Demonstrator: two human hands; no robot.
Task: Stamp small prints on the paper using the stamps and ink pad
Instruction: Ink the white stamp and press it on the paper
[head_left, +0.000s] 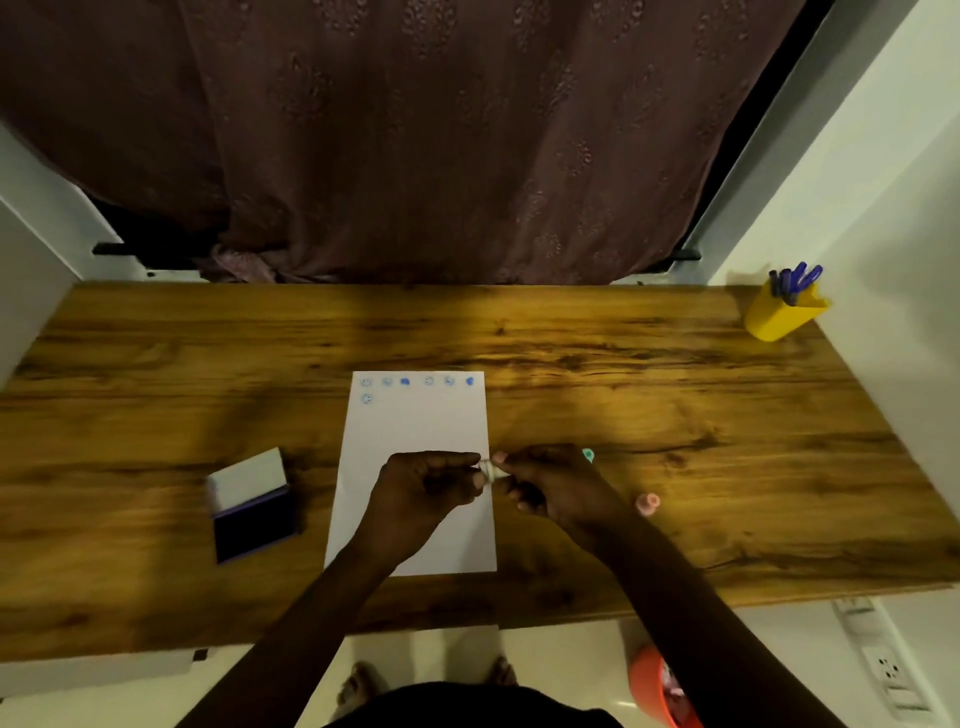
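Observation:
A white sheet of paper (415, 431) lies in the middle of the wooden table, with several small blue prints along its top edge. My left hand (426, 491) and my right hand (545, 488) meet over the paper's right edge, both pinching one small pale stamp (488, 469) between their fingertips. The ink pad (254, 506) sits open to the left of the paper, its dark pad facing up and its pale lid raised. A pink stamp (648, 503) lies on the table right of my right hand. A teal stamp (588, 455) peeks out just behind that hand.
A yellow holder with blue pens (784, 306) stands at the table's far right corner. A dark curtain hangs behind the table (675, 395). An orange container (657, 686) and a power strip (888, 670) are on the floor at right, below the table's near edge.

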